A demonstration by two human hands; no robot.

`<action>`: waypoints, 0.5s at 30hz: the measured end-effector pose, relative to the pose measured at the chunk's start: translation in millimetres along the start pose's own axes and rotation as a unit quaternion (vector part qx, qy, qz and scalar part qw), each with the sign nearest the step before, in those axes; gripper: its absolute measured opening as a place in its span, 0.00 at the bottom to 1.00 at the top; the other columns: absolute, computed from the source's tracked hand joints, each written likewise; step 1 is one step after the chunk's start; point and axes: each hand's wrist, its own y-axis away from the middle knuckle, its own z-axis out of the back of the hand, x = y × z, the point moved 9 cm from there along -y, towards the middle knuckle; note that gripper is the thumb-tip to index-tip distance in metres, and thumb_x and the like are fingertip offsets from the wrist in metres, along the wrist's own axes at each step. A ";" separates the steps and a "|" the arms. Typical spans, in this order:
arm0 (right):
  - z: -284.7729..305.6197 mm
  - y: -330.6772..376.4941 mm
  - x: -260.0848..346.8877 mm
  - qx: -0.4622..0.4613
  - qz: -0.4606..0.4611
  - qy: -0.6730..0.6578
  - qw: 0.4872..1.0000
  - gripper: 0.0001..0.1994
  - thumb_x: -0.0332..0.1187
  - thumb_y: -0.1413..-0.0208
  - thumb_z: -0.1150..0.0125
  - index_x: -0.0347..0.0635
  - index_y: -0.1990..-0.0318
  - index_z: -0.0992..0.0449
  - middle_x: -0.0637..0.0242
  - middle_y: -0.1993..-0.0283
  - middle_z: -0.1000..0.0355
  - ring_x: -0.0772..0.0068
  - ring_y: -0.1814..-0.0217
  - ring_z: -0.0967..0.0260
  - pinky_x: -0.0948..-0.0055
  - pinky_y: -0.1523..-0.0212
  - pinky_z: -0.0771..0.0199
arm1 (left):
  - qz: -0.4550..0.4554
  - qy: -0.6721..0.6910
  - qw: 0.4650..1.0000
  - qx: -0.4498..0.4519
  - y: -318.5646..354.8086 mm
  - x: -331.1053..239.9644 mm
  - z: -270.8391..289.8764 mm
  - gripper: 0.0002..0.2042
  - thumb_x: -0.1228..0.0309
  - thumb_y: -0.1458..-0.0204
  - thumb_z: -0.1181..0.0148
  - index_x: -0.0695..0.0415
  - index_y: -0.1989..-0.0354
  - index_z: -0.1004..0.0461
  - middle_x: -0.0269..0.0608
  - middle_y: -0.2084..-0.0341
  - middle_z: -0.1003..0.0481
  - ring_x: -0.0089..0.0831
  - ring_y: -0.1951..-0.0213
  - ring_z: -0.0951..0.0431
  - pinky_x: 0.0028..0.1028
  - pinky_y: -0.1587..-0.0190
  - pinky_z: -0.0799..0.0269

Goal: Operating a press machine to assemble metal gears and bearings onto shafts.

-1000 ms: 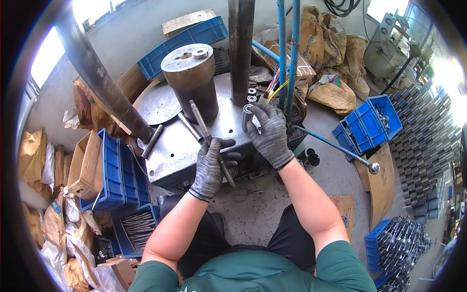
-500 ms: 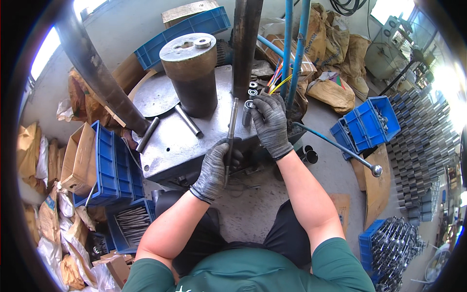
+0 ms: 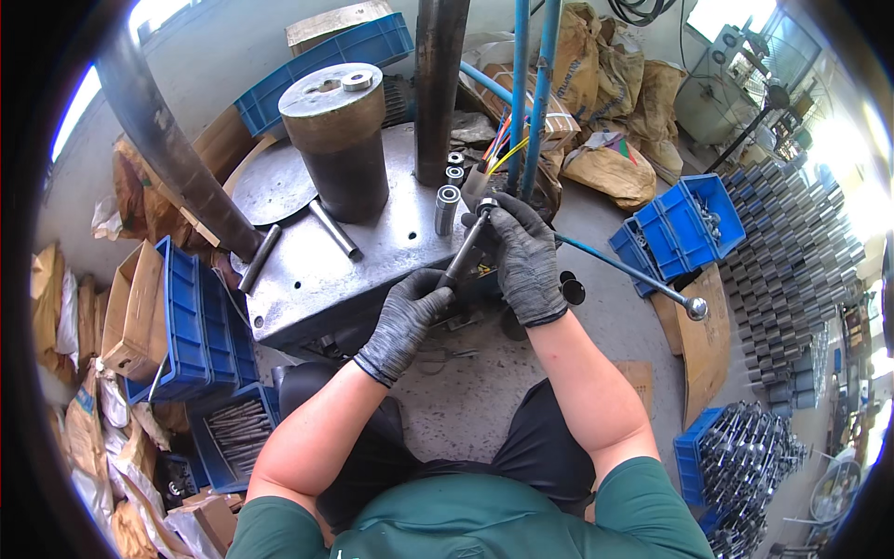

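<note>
My gloved left hand (image 3: 402, 321) is closed round a slim metal shaft (image 3: 467, 250), which tilts up and to the right. At the shaft's upper end, my gloved right hand (image 3: 529, 265) pinches a small ring-shaped bearing (image 3: 486, 203) against the tip. Whether the bearing sits over the shaft or only touches it, I cannot tell. Just left of the right hand, a short stack of bearings (image 3: 447, 211) stands on the steel table (image 3: 382, 270). Behind it are further bearings (image 3: 454, 174) near the dark upright column (image 3: 438, 93).
A thick steel cylinder (image 3: 333, 149) carries a loose ring (image 3: 357, 81). Two short tubes (image 3: 333, 229) lie near it. A ball-ended lever (image 3: 696, 308) juts out right. Blue crates (image 3: 684, 228) stand right; a crate of shafts (image 3: 237, 433) stands lower left.
My right hand has left the bearing stack with a bearing and brought it to the shaft's tip. The shaft has tilted rightward. The whole view has shifted slightly.
</note>
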 end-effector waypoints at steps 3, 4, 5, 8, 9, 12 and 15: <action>-0.4 8.2 11.0 0.006 0.004 0.014 1.000 0.12 0.23 0.34 0.41 0.33 0.45 0.23 0.56 0.50 0.20 0.65 0.50 0.19 0.65 0.47 0.16 | -0.009 -0.006 1.000 0.017 -3.7 6.8 -6.8 0.17 0.67 0.39 0.35 0.63 0.46 0.25 0.34 0.63 0.22 0.20 0.64 0.26 0.22 0.60 0.28; 0.6 10.0 11.2 0.006 0.006 0.013 1.000 0.12 0.23 0.34 0.41 0.33 0.45 0.23 0.56 0.50 0.20 0.65 0.50 0.19 0.65 0.47 0.16 | -0.006 -0.007 1.000 0.015 -2.1 6.6 -9.5 0.17 0.67 0.39 0.34 0.63 0.46 0.25 0.34 0.63 0.22 0.20 0.64 0.26 0.22 0.60 0.28; 3.1 11.4 12.7 0.004 0.020 0.029 0.999 0.13 0.24 0.34 0.40 0.34 0.44 0.23 0.57 0.50 0.20 0.66 0.48 0.20 0.66 0.46 0.17 | -0.003 -0.007 1.000 0.012 -0.9 7.0 -11.1 0.18 0.67 0.40 0.34 0.63 0.45 0.25 0.33 0.63 0.23 0.20 0.64 0.26 0.22 0.59 0.28; -11.0 23.3 8.3 0.017 -0.030 0.054 0.998 0.15 0.26 0.35 0.37 0.34 0.42 0.25 0.60 0.50 0.21 0.68 0.47 0.21 0.69 0.44 0.19 | 0.002 -0.013 1.000 0.018 1.2 7.6 -9.9 0.15 0.70 0.37 0.38 0.63 0.46 0.25 0.34 0.59 0.23 0.22 0.57 0.24 0.26 0.50 0.25; -16.0 29.8 -0.3 0.029 -0.092 0.067 0.993 0.17 0.28 0.36 0.36 0.35 0.41 0.25 0.61 0.50 0.21 0.69 0.46 0.22 0.71 0.43 0.20 | 0.000 -0.015 1.000 0.021 -0.2 9.4 -10.6 0.15 0.70 0.37 0.38 0.63 0.46 0.25 0.34 0.59 0.23 0.22 0.57 0.24 0.26 0.50 0.25; -20.5 47.9 -36.8 0.120 -0.183 0.129 0.967 0.19 0.36 0.36 0.33 0.37 0.42 0.25 0.68 0.52 0.23 0.76 0.50 0.25 0.74 0.47 0.24 | -0.067 0.026 0.997 0.035 -0.8 0.1 -13.3 0.15 0.70 0.36 0.38 0.64 0.45 0.26 0.36 0.56 0.22 0.23 0.55 0.23 0.26 0.48 0.25; -14.6 49.8 -38.9 0.119 -0.196 0.158 0.960 0.18 0.38 0.34 0.34 0.39 0.43 0.22 0.68 0.52 0.22 0.77 0.50 0.25 0.75 0.48 0.23 | -0.085 -0.066 0.994 0.035 3.1 -7.2 -14.4 0.17 0.72 0.38 0.35 0.64 0.43 0.27 0.37 0.51 0.22 0.25 0.48 0.25 0.28 0.41 0.27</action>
